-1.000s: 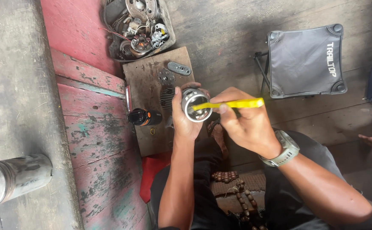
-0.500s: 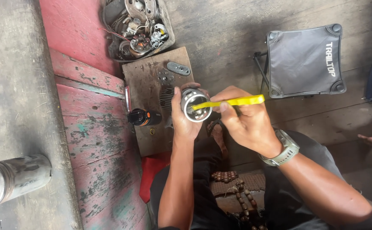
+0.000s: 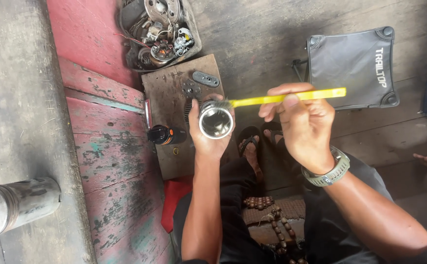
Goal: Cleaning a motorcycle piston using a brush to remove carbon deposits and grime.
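My left hand (image 3: 207, 138) grips a shiny round metal cylinder part (image 3: 216, 120), its open mouth facing up toward me. My right hand (image 3: 304, 122), with a grey watch on the wrist, holds a yellow-handled brush (image 3: 287, 97) level. The brush's bristle end rests at the cylinder's upper right rim. Both hands hover over a worn brown board (image 3: 174, 88) on the floor.
A small black bottle with an orange band (image 3: 164, 135) lies on the board, along with a dark oval plate (image 3: 205, 78) and a small gear. A tray of engine parts (image 3: 159, 29) sits behind. A grey folding stool (image 3: 353, 66) stands right; a metal can (image 3: 15, 205) lies lower left.
My right hand has pulled the brush back to the right, out of the cylinder's mouth to its rim. The left hand still holds the cylinder in the same place.
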